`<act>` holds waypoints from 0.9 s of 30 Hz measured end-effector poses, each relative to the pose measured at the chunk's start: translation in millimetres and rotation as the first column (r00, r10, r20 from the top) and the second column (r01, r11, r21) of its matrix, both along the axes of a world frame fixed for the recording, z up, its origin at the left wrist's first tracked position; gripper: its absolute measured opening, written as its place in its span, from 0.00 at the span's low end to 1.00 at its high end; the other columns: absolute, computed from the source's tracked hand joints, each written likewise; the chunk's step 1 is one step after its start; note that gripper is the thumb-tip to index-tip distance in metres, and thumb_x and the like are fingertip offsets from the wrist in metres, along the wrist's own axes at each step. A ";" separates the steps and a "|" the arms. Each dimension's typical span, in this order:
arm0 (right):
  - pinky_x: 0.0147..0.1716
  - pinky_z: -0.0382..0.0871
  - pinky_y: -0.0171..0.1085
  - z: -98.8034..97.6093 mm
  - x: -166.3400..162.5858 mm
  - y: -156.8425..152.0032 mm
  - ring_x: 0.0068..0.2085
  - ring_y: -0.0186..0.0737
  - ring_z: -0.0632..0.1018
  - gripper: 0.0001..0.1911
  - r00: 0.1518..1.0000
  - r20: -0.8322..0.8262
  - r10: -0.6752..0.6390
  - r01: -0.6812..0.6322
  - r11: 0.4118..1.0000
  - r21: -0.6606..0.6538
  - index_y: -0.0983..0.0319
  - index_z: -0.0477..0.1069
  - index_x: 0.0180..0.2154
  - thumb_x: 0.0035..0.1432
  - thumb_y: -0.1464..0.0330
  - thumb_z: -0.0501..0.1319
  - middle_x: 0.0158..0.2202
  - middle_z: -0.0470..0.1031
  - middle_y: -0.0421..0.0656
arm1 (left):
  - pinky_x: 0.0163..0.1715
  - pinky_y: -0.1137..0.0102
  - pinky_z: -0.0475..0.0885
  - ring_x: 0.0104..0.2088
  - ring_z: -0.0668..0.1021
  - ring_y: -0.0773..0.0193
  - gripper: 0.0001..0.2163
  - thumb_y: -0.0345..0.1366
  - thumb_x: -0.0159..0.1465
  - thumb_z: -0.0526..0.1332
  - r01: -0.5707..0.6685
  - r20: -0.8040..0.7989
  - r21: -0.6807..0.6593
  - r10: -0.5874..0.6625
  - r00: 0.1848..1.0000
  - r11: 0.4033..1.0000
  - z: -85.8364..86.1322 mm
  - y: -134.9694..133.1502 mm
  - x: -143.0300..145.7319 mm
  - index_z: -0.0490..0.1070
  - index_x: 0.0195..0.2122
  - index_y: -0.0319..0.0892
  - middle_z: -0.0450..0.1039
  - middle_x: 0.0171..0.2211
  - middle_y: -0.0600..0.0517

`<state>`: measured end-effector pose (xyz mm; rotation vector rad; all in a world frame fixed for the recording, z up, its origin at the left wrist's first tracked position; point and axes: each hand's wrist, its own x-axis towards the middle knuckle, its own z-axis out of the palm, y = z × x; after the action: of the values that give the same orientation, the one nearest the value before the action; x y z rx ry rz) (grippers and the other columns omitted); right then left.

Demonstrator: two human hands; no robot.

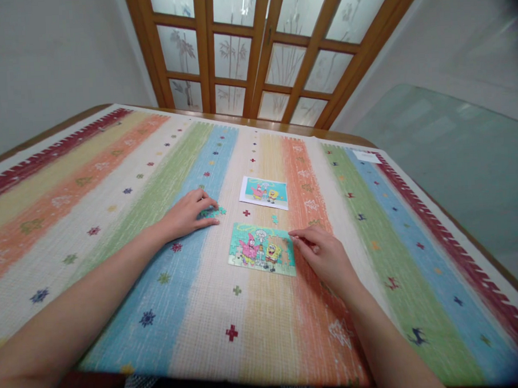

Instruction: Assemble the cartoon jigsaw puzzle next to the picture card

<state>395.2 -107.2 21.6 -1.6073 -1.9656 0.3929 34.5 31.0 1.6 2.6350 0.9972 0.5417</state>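
Observation:
A small cartoon jigsaw puzzle (261, 249), nearly whole, lies on the striped tablecloth (112, 183) at the table's middle. My right hand (324, 257) rests at its right edge, fingers pinched together at the upper right corner; what they hold is too small to make out. My left hand (189, 213) lies to the left of the puzzle with curled fingers over a few loose teal puzzle pieces (214, 211). One more loose piece (274, 218) sits just above the puzzle. A reference picture card (264, 192) lies farther back.
The wooden table's far edge (256, 122) meets a wood-framed frosted glass door (253, 51). A glass tabletop (450, 157) stands to the right. A white label (368, 156) sits at the cloth's far right corner.

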 end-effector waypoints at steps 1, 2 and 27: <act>0.37 0.70 0.41 0.3 0.1 -0.2 0.37 0.44 0.77 0.10 1.000 0.001 -0.004 0.004 1.000 -0.002 0.59 0.78 0.40 0.65 0.66 0.57 0.37 0.78 0.46 | 0.51 0.61 0.67 0.46 0.72 0.56 0.18 0.52 0.68 0.58 0.013 0.010 -0.005 -0.013 1.000 1.000 0.8 0.9 -1.1 0.72 0.49 0.46 0.67 0.45 0.48; 0.37 0.70 0.41 0.6 0.3 -0.3 0.37 0.44 0.77 0.10 1.000 0.001 -0.010 0.010 1.000 -0.003 0.59 0.78 0.40 0.65 0.66 0.57 0.37 0.78 0.45 | 0.50 0.61 0.67 0.46 0.72 0.57 0.16 0.51 0.70 0.57 0.017 0.022 -0.016 -0.017 1.000 1.000 2.3 2.6 -4.2 0.72 0.49 0.45 0.67 0.45 0.48; 0.37 0.70 0.42 -2.6 -0.4 1.7 0.37 0.44 0.77 0.11 1.000 -0.006 0.005 -0.006 1.000 -0.023 0.59 0.78 0.40 0.65 0.64 0.57 0.36 0.78 0.46 | 0.49 0.63 0.68 0.45 0.73 0.58 0.15 0.51 0.66 0.62 0.083 0.039 -0.154 -0.078 0.996 0.985 9.4 8.3 -20.6 0.77 0.43 0.47 0.68 0.43 0.50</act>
<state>394.7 -105.5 19.0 -1.6131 -1.9678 0.4234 13.9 39.3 11.0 2.5077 0.8819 0.4668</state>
